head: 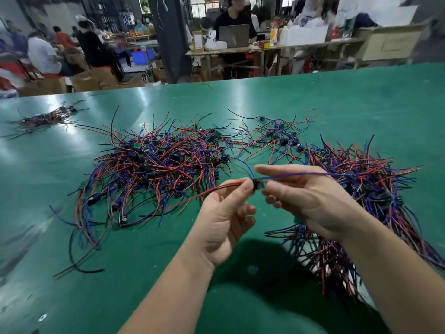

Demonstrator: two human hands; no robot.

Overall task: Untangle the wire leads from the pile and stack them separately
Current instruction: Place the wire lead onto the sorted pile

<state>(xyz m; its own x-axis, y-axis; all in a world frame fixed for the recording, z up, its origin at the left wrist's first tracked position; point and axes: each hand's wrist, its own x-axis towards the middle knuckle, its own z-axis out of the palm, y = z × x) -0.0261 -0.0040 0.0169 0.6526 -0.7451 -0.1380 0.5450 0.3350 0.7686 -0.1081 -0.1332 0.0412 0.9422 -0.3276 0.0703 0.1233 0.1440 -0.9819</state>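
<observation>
A big tangled pile [154, 169] of red, blue and black wire leads lies in the middle of the green table [361, 97]. Both hands hold one lead [257, 183] above the table in front of the pile. My left hand [224, 225] pinches its red and black wires just left of the small black part. My right hand [305, 201] pinches the other side, where a blue wire [313, 174] runs off to the right. A lined-up stack of leads [361, 201] lies to the right, partly hidden under my right forearm.
A smaller loose tangle [279, 138] lies behind the hands. Another small bundle [45, 119] sits at the far left of the table. Beyond the table's far edge are people, cardboard boxes, a dark pillar and a desk with a laptop.
</observation>
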